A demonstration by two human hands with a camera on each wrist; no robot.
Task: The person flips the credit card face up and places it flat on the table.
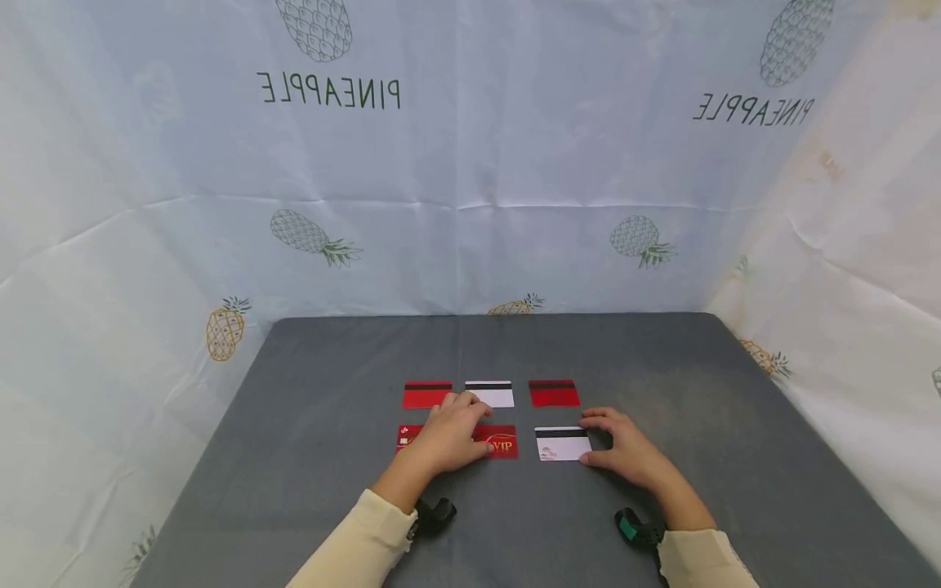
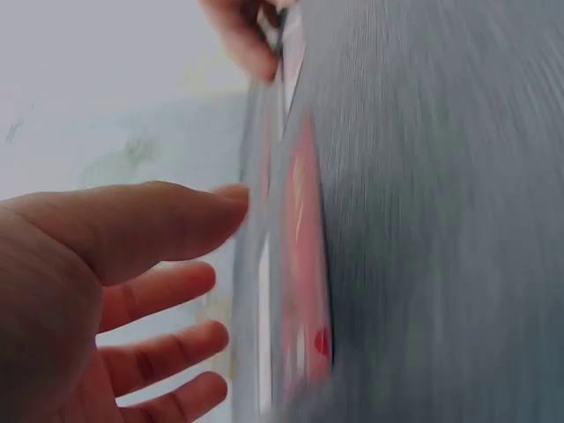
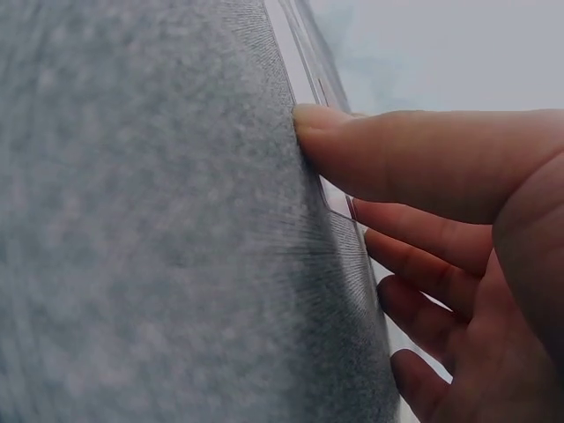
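Observation:
In the head view, my left hand hovers over red cards marked VIP, hiding their middle, so I cannot tell exactly how they meet. The left wrist view shows its thumb and fingers spread, apart from the red surface. My right hand holds a white card with a black stripe by its right end. Its thumb lies on the card's near edge, the fingers at the far edge. The card lies on or very close to the table.
Behind lie a red striped card, a white striped card partly behind the left fingers, and another red striped card. The grey table meets a pineapple-print curtain at the back and sides.

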